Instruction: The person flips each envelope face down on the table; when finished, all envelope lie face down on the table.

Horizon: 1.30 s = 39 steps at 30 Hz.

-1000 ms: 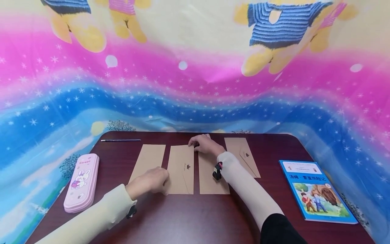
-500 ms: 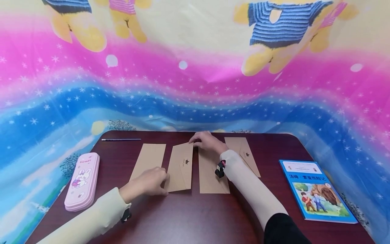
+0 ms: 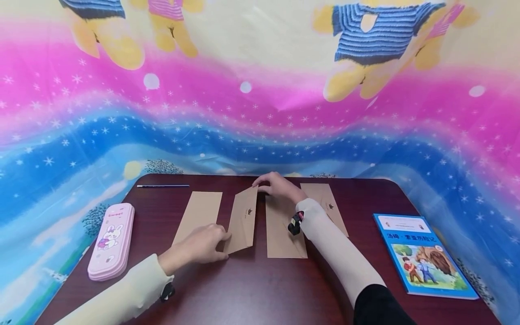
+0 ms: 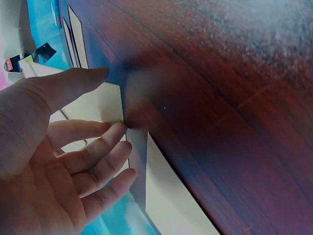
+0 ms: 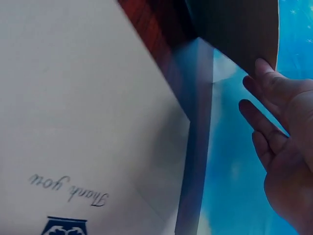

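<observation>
A kraft-paper envelope with a small crown print stands tilted in the head view, its right side raised off the table. At its far right corner my right hand pinches it; in the right wrist view the thumb lies against the shaded envelope face. My left hand is at the near left corner, touching the edge. The left wrist view shows that hand's thumb apart from its loosely bent fingers. Flat envelopes lie to the left and right, the latter partly under my right forearm.
Another crown-printed envelope lies further right. A pink pencil case sits at the left and a pencil at the far left edge. On the right is a blue book. A patterned cloth hangs behind the dark table.
The second envelope from the left has gone from flat to tilted, its right side lifted by my right hand. My left hand has stayed by its near left corner.
</observation>
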Tool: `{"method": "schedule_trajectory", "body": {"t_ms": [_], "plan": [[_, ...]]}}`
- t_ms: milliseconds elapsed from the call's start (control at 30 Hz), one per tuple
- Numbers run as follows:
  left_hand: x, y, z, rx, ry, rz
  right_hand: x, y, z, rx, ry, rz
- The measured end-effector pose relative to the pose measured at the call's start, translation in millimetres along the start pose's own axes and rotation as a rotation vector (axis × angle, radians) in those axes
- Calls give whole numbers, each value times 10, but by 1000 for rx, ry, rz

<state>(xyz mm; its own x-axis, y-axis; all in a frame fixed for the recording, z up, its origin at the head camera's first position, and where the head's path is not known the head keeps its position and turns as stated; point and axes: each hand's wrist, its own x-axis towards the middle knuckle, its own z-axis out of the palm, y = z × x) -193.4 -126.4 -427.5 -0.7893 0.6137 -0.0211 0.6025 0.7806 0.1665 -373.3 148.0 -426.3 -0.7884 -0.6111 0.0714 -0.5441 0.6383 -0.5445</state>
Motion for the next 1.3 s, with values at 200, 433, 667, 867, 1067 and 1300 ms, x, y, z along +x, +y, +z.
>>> {"method": "schedule_trajectory", "body": {"t_ms": [200,433,667,867,1067,1300], "plan": [[-13,15,7,-33,29,8,17,-49,-70,59,11,14],[-36,23,16,-56,32,29,41,-102,-108,47,17,-28],[-62,27,49,-89,35,59,87,-177,-99,98,13,-29],[-72,29,80,-83,68,72,125,-191,-67,160,21,-12],[-61,59,94,-184,78,13,154,-173,3,175,31,5],[-79,89,71,-207,137,0,170,-167,94,165,33,25]]}}
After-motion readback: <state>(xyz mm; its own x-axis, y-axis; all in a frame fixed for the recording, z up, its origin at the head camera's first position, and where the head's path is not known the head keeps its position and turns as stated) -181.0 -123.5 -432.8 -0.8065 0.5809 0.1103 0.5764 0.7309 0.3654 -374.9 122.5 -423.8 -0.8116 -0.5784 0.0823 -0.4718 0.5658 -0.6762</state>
